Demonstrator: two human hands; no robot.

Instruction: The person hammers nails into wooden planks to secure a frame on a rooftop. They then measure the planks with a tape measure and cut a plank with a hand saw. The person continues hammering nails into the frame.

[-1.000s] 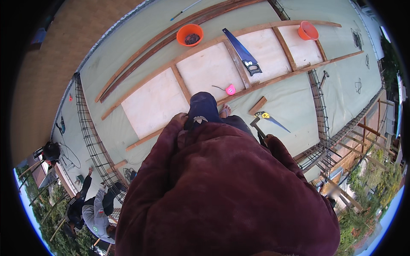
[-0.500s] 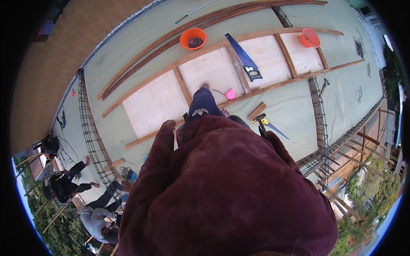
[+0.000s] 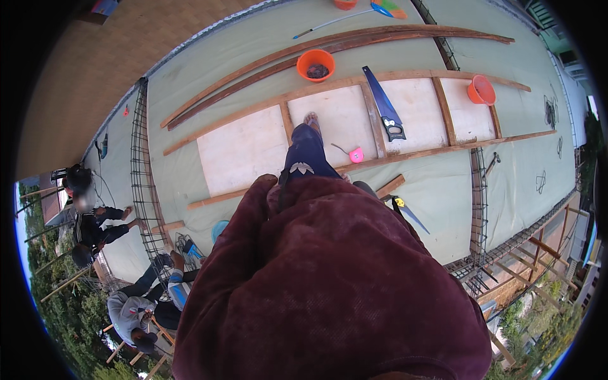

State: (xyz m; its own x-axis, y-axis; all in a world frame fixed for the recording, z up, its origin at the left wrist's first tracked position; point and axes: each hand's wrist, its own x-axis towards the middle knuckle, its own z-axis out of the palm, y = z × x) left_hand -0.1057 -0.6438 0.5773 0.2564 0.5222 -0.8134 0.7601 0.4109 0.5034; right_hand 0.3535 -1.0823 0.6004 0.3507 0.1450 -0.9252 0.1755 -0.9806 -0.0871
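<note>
My left hand [image 3: 266, 180] is low beside my left thigh, near the edge of a timber frame [image 3: 218, 199] backed with white board [image 3: 240, 153]. Its fingers are too small and dark to make out. My right hand is hidden behind my maroon top. My bare foot [image 3: 311, 119] rests on the board. A pink tape measure [image 3: 356, 154], its tape slightly out, lies near the frame's closer rail. Across the frame lies a blue handsaw [image 3: 384, 104] with a dark handle. A smaller saw with a yellow handle [image 3: 399, 202] lies right of me, by a short wood block [image 3: 390, 185].
An orange bucket [image 3: 299, 67] and a reddish one [image 3: 474, 94] stand along the frame. Long planks [image 3: 253, 75] lie beyond. Rebar cages [image 3: 140, 171] cross the green sheeting on both sides. A hammer [image 3: 493, 163] lies at right. Co-workers [image 3: 126, 310] crouch at lower left.
My view has shifted, so the floor and its objects sit lower and further right. My right hand and the hammer it held have gone out of sight behind my top.
</note>
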